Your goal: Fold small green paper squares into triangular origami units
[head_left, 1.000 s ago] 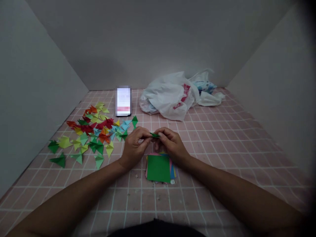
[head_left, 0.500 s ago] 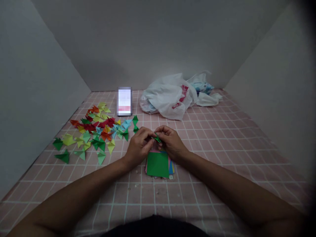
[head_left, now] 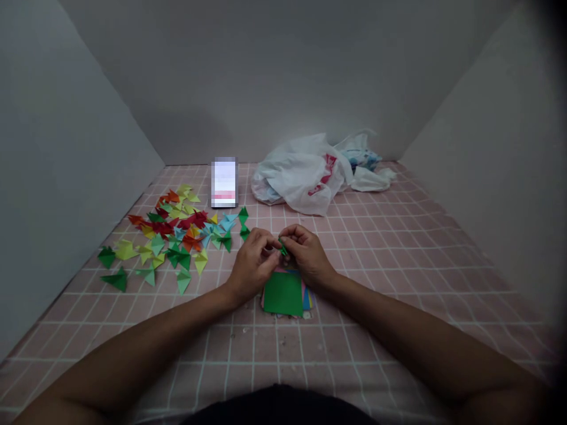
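Between the fingertips of my two hands is a small folded piece of green paper (head_left: pixel 283 250), partly covered by the fingers. My left hand (head_left: pixel 256 257) is closed in a pinch at its left side. From the right, my right hand (head_left: pixel 306 252) pinches the same paper between thumb and fingers. Just below the hands lies a stack of square coloured paper (head_left: pixel 284 293), a green sheet on top and pink, blue and yellow edges showing. To the left spread many folded paper pieces (head_left: pixel 178 256) in green, yellow, red, orange and light blue.
A phone (head_left: pixel 224 183) with a lit, blurred screen stands upright at the back. Right of it lies a crumpled white plastic bag (head_left: pixel 301 174) with red print, with a blue-and-white package (head_left: pixel 361 158) behind. Pale walls enclose the pink checked cloth (head_left: pixel 398 283) on three sides.
The fingers have shifted slightly on the green paper, which now looks more upright and is more covered. My left hand has moved a touch to the right. Other things stay put.
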Action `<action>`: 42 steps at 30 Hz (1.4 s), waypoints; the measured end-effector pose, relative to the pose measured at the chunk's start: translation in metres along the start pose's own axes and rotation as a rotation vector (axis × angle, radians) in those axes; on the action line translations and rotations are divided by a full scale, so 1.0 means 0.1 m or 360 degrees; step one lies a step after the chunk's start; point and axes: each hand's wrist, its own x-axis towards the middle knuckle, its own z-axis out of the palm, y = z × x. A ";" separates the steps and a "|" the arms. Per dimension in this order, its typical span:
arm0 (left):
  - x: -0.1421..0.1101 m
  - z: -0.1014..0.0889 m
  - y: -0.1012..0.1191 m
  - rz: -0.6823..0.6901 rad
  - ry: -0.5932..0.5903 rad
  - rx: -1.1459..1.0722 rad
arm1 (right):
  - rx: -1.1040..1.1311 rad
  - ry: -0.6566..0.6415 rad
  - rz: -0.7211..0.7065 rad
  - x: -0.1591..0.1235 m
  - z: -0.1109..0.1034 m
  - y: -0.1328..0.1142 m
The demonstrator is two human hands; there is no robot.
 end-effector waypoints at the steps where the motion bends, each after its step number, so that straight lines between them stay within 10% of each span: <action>1: 0.00 0.00 0.00 -0.0011 0.0006 0.0009 | -0.0011 0.0006 -0.0010 0.00 0.00 0.00; 25: 0.01 0.01 -0.03 0.0056 0.0019 0.0068 | 0.0077 0.0151 0.0034 -0.05 0.05 0.04; 42: 0.08 -0.03 -0.10 -0.0441 -0.0070 -0.0555 | 0.0195 0.0159 0.0191 -0.04 0.04 -0.02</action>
